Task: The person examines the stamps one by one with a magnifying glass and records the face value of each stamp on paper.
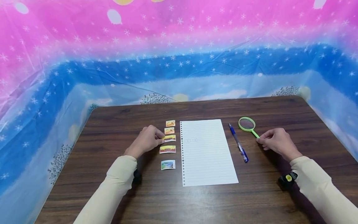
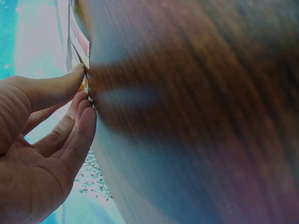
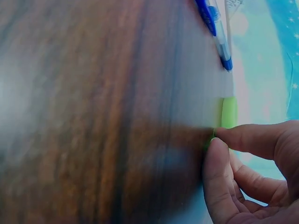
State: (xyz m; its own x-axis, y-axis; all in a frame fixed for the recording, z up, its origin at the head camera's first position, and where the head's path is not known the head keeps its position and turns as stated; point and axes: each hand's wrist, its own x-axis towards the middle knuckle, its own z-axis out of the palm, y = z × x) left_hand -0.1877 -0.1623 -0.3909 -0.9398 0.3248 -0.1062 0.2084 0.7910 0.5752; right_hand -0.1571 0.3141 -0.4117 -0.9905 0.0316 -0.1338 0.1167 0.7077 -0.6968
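Observation:
In the head view my left hand is at the left end of a yellow-and-red postage stamp, its thumb and fingertips pinching the edge. Close up in the left wrist view, the thumb and fingers meet low at the tabletop. Other stamps line up with it: two orange ones above, another yellow-and-red one and a green-blue one below. At the right, my right hand pinches the handle tip of a green magnifying glass, which lies on the table.
A lined, punched sheet of paper with faint writing near its left edge lies between the hands. Beside it rests a blue pen. The brown wooden table backs onto a pink and blue snowflake cloth.

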